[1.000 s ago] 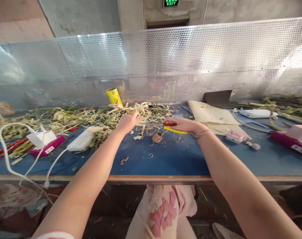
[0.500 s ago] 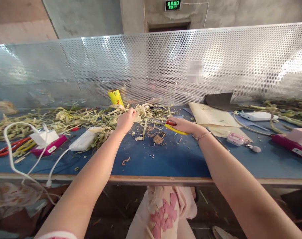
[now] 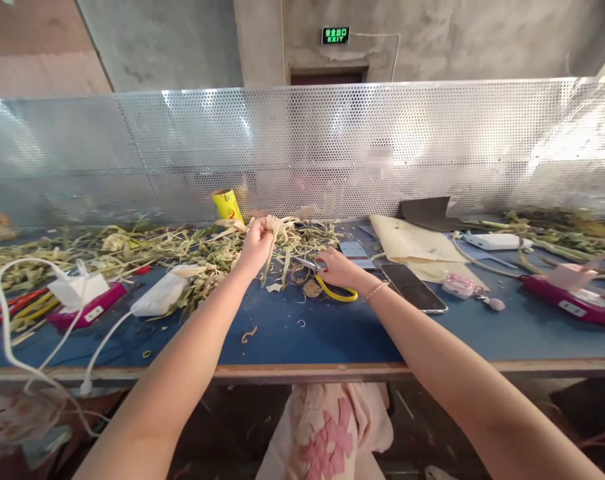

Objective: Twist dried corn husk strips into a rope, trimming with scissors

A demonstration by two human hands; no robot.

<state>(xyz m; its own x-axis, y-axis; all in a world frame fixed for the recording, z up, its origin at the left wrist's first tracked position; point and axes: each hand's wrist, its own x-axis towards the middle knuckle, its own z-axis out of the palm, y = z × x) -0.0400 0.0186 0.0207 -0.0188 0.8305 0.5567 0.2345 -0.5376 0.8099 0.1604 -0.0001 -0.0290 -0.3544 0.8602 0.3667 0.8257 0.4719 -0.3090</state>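
My left hand (image 3: 256, 241) is closed in a pinch on a pale dried leaf strip (image 3: 273, 227), above the front of a heap of dried plant stalks (image 3: 132, 241). To its right, my right hand (image 3: 343, 269) grips scissors (image 3: 343, 297) low over the blue tabletop. Their yellow handle loop shows below the palm and the blades point left. My fingers hide the pivot and most of the other handle. A small coil of brown twine (image 3: 312, 289) lies just under the blades, with leaf scraps around it.
A yellow cardboard tube (image 3: 227, 206) stands before the perforated metal screen (image 3: 182, 147). Right of my hand lie a phone (image 3: 412, 287), brown paper (image 3: 410, 240) and a pink earphone case (image 3: 459, 285). Power strips (image 3: 86, 310) with white cables sit at both sides.
My right hand has moved left and turned with the scissors, nearer the twine. The phone is now uncovered. My left hand still pinches leaf, and the view has tilted slightly up.
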